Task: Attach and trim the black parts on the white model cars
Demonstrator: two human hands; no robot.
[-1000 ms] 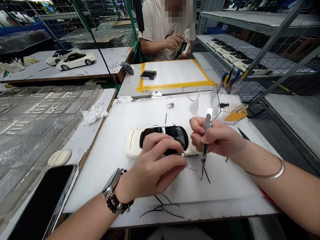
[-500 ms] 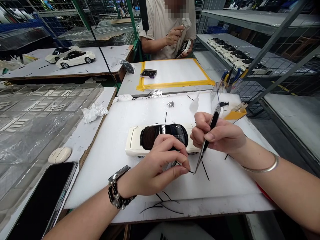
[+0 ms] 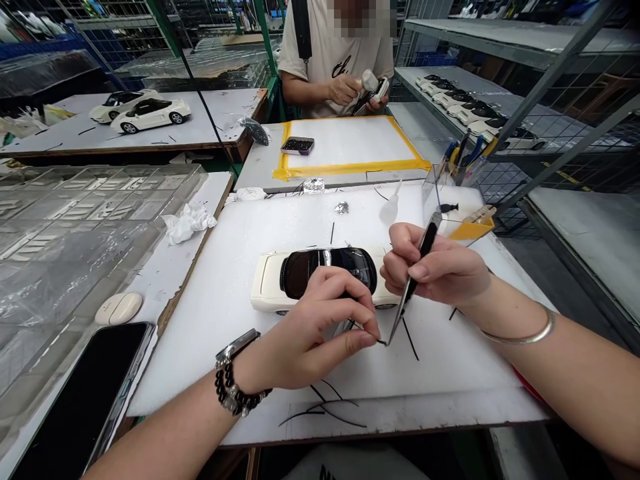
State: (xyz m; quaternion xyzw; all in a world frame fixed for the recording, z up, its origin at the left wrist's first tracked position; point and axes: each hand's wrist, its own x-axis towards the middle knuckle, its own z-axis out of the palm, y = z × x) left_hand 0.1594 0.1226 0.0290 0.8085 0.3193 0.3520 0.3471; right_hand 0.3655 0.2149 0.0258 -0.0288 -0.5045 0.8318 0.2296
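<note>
A white model car (image 3: 270,285) with a black glass roof lies on the white foam board (image 3: 240,253) in front of me. My left hand (image 3: 310,337) hovers just in front of the car and pinches a thin black strip (image 3: 369,337) between thumb and forefinger. My right hand (image 3: 437,270) holds metal tweezers (image 3: 411,288), and their tip meets the end of that strip. Several more black strips (image 3: 330,410) lie loose on the board near its front edge.
A phone (image 3: 85,400) and a white earbud case (image 3: 119,308) lie at the left beside clear plastic trays (image 3: 75,220). A clear box with a yellow base (image 3: 453,217) stands at the right. Opposite, a person (image 3: 335,60) handles a small part over a yellow-taped board (image 3: 345,150).
My left hand came off the car's roof toward me with the strip pinched. The tweezers swung from pointing straight down so their tip meets the strip. The person opposite lowered their hands.
</note>
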